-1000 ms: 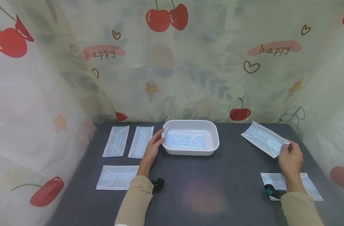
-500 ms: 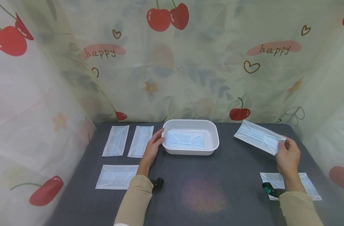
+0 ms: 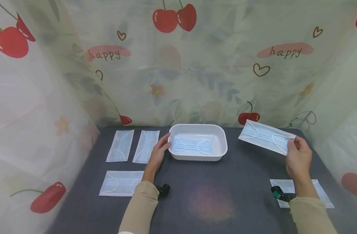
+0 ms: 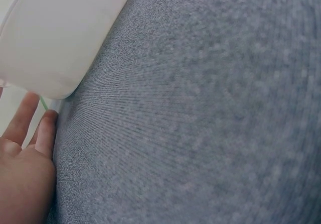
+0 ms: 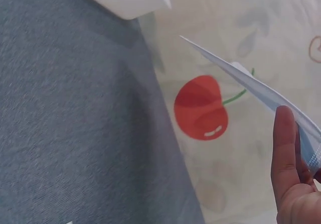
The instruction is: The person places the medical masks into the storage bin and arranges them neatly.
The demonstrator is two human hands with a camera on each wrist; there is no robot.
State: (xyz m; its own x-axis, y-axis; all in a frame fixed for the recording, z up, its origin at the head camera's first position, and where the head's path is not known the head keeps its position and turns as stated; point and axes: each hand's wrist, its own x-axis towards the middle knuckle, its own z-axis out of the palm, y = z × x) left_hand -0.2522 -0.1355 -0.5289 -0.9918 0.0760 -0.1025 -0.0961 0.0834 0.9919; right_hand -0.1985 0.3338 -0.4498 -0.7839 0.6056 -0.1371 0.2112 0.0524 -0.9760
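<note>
Nearest you, your beige sleeves (image 3: 138, 208) reached in over the dark grey table (image 3: 240, 175). On your right, a near-right mask (image 3: 323, 195) lay flat, partly hidden beneath your wrist; on your left, a near-left mask (image 3: 119, 183) lay lengthwise across, its right end behind your forearm.

Farther in, your left hand (image 3: 156, 157) touched the left end of the white tray (image 3: 196, 158), its fingers fairly straight against the wall rather than clenched. Your right hand (image 3: 299, 159) pinched the right end of the held mask (image 3: 266, 136), which hung clear of the table, tilted, its free end pointing toward the tray but apart from it.

Inside the tray, toward its left side, a tray mask (image 3: 193, 146) lay flat with loops upward. Left of your left hand, an outer mask (image 3: 120, 146) and an inner mask (image 3: 146, 146) lay side by side, apart. Behind everything hung the cherry-printed curtain (image 3: 201, 107).
</note>
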